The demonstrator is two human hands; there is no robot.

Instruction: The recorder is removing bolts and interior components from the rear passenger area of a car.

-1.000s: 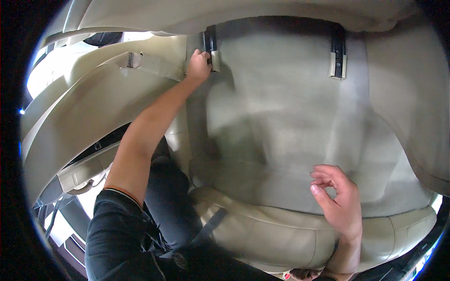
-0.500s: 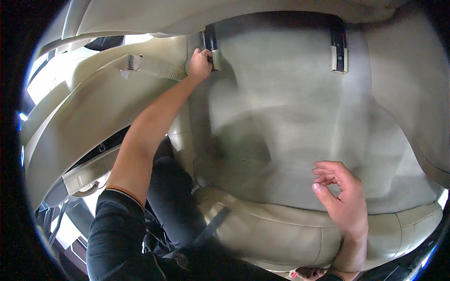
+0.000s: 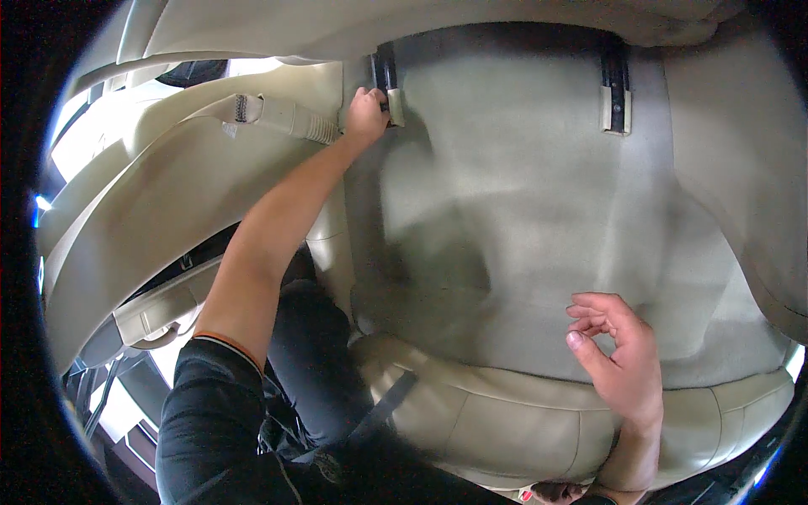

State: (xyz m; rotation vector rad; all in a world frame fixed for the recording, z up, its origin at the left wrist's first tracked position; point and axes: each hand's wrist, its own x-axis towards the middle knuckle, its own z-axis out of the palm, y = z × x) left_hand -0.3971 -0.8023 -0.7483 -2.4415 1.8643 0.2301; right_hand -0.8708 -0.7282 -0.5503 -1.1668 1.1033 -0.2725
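"What do we see from the head camera?"

"We have our left hand point(image 3: 368, 114) reaching forward to the left rail point(image 3: 385, 71), a dark track on the carpeted floor point(image 3: 513, 219). It is at the rail's near end, right against the beige end cover point(image 3: 396, 108)."

"Are we gripping that cover?"

"We cannot tell. The fingers are curled in toward it, but their tips are hidden, so we can't say how far open they are or whether they have hold of anything."

"And our right hand point(image 3: 621, 353)?"

"We hold nothing in it. Its fingers are loosely bent, with the thumb apart from them, over the front edge of the beige seat cushion point(image 3: 497, 412) and the carpet just beyond."

"What else lies about us?"

"The right rail point(image 3: 615, 67), well apart from the left one, with a similar light cover point(image 3: 617, 123) at its near end. Left of our left hand we see a ribbed beige sleeve point(image 3: 295, 120)."
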